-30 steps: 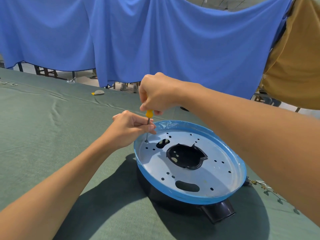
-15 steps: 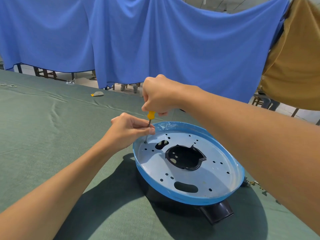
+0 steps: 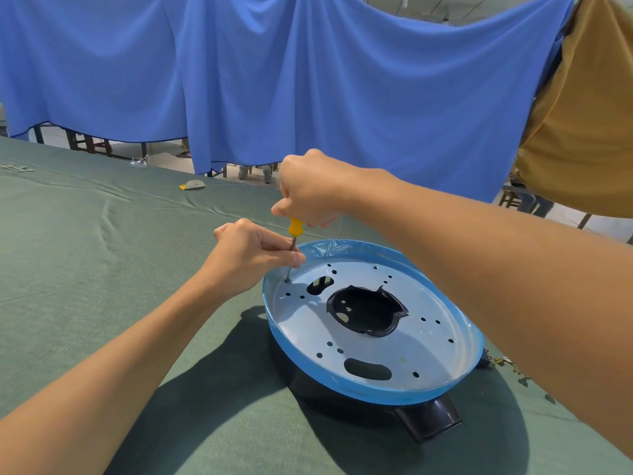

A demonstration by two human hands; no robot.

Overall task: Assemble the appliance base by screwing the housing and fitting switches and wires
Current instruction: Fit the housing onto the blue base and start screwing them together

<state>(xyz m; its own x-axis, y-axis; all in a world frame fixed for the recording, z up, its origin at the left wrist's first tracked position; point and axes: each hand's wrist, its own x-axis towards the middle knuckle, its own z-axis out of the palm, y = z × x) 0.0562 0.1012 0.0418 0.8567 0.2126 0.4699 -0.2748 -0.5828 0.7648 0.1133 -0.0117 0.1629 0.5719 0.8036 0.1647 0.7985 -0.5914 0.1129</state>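
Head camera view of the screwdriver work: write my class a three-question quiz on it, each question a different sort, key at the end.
1. True or false: the right hand grips the screwdriver by its yellow handle.
2. Where is the screwdriver tip? A central opening; B small hole near the left edge of the plate; C tablecloth.
3. Fill in: the left hand pinches the screwdriver's ____.
Key: 1 true; 2 B; 3 shaft.
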